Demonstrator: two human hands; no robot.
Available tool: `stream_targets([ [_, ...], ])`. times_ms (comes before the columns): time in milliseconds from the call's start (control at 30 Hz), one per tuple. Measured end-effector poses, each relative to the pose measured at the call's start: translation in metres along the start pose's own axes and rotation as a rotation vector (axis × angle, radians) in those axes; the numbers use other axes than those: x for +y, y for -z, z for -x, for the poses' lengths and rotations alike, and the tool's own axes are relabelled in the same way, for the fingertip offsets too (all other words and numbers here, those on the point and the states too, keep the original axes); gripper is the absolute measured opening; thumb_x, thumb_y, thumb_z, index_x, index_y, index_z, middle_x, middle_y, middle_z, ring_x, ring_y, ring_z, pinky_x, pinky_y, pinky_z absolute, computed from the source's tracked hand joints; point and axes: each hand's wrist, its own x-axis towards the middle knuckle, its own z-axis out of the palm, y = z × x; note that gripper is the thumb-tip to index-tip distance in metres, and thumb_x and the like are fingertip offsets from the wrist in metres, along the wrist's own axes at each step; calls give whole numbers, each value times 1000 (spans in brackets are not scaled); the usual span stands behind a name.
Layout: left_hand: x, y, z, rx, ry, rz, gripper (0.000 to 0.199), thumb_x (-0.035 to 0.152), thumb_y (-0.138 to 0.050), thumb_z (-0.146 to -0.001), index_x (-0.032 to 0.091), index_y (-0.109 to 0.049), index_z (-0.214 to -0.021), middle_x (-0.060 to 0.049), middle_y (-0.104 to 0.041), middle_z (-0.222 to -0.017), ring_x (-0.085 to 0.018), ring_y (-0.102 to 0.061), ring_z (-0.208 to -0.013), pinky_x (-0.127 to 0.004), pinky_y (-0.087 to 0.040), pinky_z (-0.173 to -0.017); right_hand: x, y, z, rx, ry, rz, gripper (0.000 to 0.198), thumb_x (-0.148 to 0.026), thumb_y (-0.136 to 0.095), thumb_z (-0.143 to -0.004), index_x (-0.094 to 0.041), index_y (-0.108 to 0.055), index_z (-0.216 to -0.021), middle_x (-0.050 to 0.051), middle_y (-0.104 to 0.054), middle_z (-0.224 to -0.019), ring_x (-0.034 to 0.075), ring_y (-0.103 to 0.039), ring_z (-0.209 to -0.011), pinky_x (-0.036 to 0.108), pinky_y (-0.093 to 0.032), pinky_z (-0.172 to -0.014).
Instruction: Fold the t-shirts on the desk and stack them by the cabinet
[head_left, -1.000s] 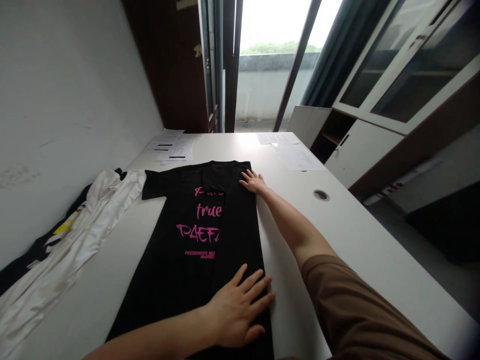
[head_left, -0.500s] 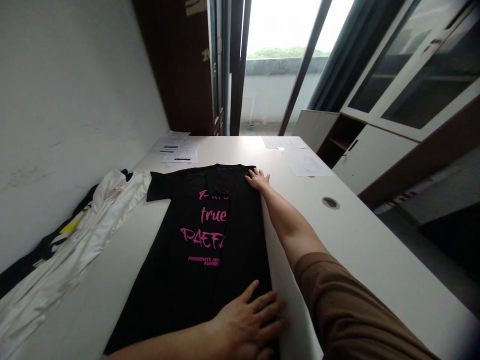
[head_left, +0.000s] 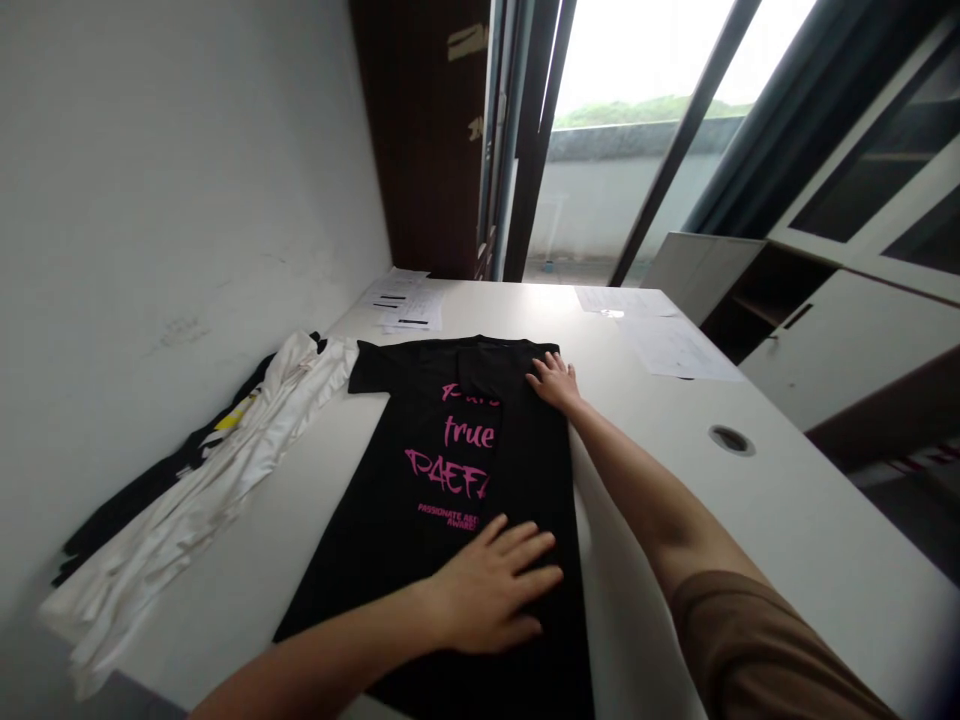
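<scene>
A black T-shirt [head_left: 360,560] with pink lettering lies flat on the white table [head_left: 645,450]. Its right side is folded over inward, covering part of the print, while the left sleeve sticks out. My left hand [head_left: 495,590] is spread, palm down, over the lower part of the folded side. At the shirt's far right corner, by the shoulder, my right hand [head_left: 553,382] rests with its fingers apart. Neither hand grips the cloth.
Along the wall on the left lie a white garment [head_left: 225,480] and a dark one [head_left: 165,480] with a yellow patch. Paper sheets [head_left: 409,305] lie at the far left, more papers [head_left: 675,345] at the far right. A round cable hole [head_left: 731,440] is set in the table.
My left hand has moved from the shirt's right edge inward and farther up onto the folded part. My right hand stays at the shoulder corner. The camera view has turned left.
</scene>
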Motion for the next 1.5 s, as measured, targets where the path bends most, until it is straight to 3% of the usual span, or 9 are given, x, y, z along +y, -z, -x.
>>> stream_targets([
  [133,-95,26,22,257,367,-4,45,32,-58,-95,27,-58,-140,-6,-41,-160,-27,-37,-147,-46,-29,-123,-46,-3,36,-56,223,-78,59,-55,-46,-102,-26,-46,-153,10,-33,-164,29,-21,-154,53,-17,-123],
  [233,-181,50,48,532,829,-94,30,27,-55,-94,23,-71,-119,-7,-57,-144,-24,-50,-135,-39,-36,-119,-72,-7,59,-65,316,-109,57,-55,-44,-103,-26,-48,-152,10,-36,-162,29,-25,-153,53,-18,-123],
  [333,-249,73,74,617,1064,-140,34,22,-51,-92,15,-69,-120,-15,-61,-136,-31,-47,-135,-47,-31,-119,-82,-8,71,-32,327,-117,56,-53,-43,-104,-26,-49,-152,10,-37,-162,29,-26,-152,52,-17,-124],
  [667,-347,94,69,699,1337,-27,45,32,-64,-82,19,-71,-124,-12,-66,-135,-33,-55,-130,-43,-36,-112,-75,-3,72,-22,354,-158,49,-48,-47,-103,-26,-55,-146,9,-44,-158,28,-32,-150,51,-23,-123],
  [833,-354,108,53,811,1286,48,45,20,-59,-78,18,-71,-121,-8,-75,-115,-25,-66,-110,-35,-48,-98,-75,-2,73,-16,358,-174,48,-46,-49,-102,-26,-57,-145,8,-46,-157,28,-34,-149,52,-23,-122],
  [1033,-328,108,-1,874,992,77,53,13,-50,-80,12,-65,-131,-10,-70,-126,-23,-64,-114,-34,-49,-101,-79,6,71,34,362,-285,40,-41,-52,-101,-26,-64,-136,8,-58,-145,27,-47,-140,48,-28,-121],
  [1267,-254,65,-58,488,470,125,38,12,-70,-75,25,-77,-110,-4,-70,-125,-24,-58,-124,-42,-38,-115,-102,19,78,3,271,-668,49,-36,-50,-101,-31,-47,-150,3,-67,-134,20,-64,-122,38,-48,-107],
  [1367,-229,58,-43,315,326,-3,36,13,-66,-82,26,-76,-114,-6,-61,-140,-27,-50,-134,-49,-32,-118,-111,19,79,-68,225,-725,60,-37,-54,-99,-32,-36,-156,4,-66,-135,21,-67,-115,39,-52,-102],
  [1500,-206,59,6,283,406,-147,34,21,-63,-89,23,-71,-122,-9,-57,-141,-27,-50,-133,-44,-34,-118,-125,21,71,-83,171,-573,75,-44,-62,-95,-28,-28,-160,9,-64,-135,25,-68,-112,38,-52,-98],
])
